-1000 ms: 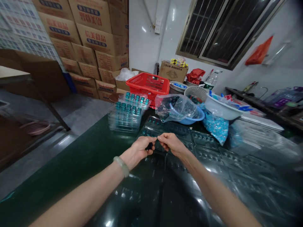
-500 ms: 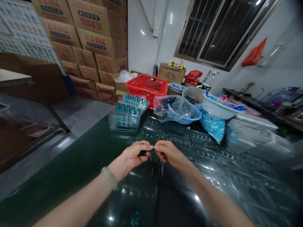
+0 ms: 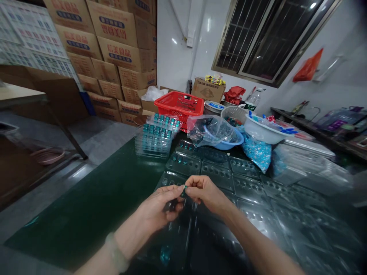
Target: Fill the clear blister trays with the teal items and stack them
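My left hand (image 3: pixel 160 204), with a pale bangle on its wrist, pinches a small teal piece (image 3: pixel 183 191) between thumb and finger. Something dark sits under its palm, too shaded to name. My right hand (image 3: pixel 208 193) meets it fingertip to fingertip, also pinching at the teal piece. Both hands are over clear plastic trays (image 3: pixel 218 173) with rows of round hollows, laid out on the dark green table (image 3: pixel 114 183). Just beyond the hands, one clear tray (image 3: pixel 187 167) holds a few teal pieces. A loose teal piece (image 3: pixel 165 255) lies close to me.
Stacked clear trays (image 3: pixel 153 143) filled with teal pieces stand at the back left. Behind them is a red basket (image 3: pixel 179 103). A blue basin (image 3: pixel 229 144) with a clear bag, a white basin (image 3: pixel 266 130) and a blue patterned bag (image 3: pixel 258 154) line the far side.
Both hands have lowered slightly toward me, still fingertip to fingertip. The teal piece now shows between them. My left fingers have loosened, and the view has shifted a little.
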Demonstrator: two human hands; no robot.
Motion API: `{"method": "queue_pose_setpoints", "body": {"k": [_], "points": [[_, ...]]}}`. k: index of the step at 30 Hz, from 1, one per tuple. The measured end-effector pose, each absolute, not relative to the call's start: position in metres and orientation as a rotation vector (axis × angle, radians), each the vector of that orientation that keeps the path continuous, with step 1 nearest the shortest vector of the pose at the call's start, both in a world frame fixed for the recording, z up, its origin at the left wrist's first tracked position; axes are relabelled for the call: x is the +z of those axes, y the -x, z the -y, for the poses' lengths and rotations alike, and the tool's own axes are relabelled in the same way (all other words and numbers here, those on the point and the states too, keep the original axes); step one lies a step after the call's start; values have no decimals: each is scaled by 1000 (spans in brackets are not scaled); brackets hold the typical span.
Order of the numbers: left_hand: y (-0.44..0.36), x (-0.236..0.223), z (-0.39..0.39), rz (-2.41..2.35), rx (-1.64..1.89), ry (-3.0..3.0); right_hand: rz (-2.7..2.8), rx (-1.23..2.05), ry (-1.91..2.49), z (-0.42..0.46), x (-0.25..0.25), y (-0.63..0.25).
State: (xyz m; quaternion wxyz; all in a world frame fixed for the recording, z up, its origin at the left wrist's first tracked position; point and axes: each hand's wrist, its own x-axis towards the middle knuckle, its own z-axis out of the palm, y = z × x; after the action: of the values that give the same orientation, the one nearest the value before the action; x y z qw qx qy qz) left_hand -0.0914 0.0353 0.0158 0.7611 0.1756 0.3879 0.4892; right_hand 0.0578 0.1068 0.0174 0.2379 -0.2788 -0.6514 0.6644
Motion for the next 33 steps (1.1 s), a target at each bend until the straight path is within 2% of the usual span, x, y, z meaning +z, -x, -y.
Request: {"method": "queue_pose_setpoints", "body": {"k": [8, 16, 22, 29, 33], "points": [[85, 10, -20, -831, 1151, -335, 1794, 1941, 853, -88, 15, -59], [75, 7, -26, -959, 1257, -93, 2046, 1223, 897, -69, 18, -60], [67, 10, -34, -937, 1262, -32, 2059, 1017, 933, -82, 4, -58], [71, 5, -42, -911, 1277, 9, 2098, 972, 912, -96, 2, -59], [81, 7, -46, -903, 1303, 25, 2202, 637, 1072, -151, -2, -56]]}}
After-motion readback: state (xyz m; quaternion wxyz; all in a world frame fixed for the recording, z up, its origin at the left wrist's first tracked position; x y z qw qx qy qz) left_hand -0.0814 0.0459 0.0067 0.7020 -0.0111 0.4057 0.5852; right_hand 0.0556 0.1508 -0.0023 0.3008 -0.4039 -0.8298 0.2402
